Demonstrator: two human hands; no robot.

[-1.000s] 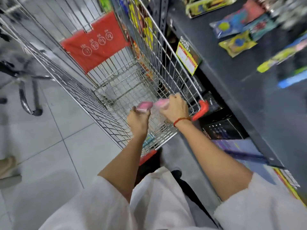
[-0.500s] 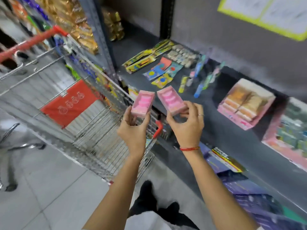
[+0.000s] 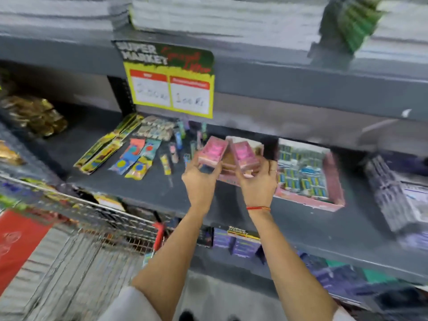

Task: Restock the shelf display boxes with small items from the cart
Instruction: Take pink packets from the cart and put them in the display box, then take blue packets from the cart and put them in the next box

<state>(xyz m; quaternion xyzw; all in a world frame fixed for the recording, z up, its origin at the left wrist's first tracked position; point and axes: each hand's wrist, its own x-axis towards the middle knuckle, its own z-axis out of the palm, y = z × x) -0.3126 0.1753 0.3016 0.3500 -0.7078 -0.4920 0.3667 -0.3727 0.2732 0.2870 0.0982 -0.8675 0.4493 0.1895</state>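
Note:
My left hand (image 3: 201,181) holds a small pink box (image 3: 212,152) and my right hand (image 3: 256,181) holds a second pink box (image 3: 245,156). Both boxes are raised side by side over a pink display box (image 3: 231,179) on the dark shelf (image 3: 139,188); that display box is mostly hidden behind my hands. Right of it sits a larger pink display box (image 3: 308,174) filled with small blue and green packs. The wire cart (image 3: 81,239) with its red handle end (image 3: 159,230) stands at the lower left.
Loose flat packets (image 3: 134,158) and small tubes (image 3: 176,144) lie on the shelf to the left. A yellow price sign (image 3: 169,89) hangs from the shelf above. Purple-grey packs (image 3: 393,193) sit at the far right. Gold bags (image 3: 34,117) are at the far left.
Both hands lifted the two pink boxes out of the cart and carried them up and right to the shelf, over the pink display box. The view swung up from cart to shelf.

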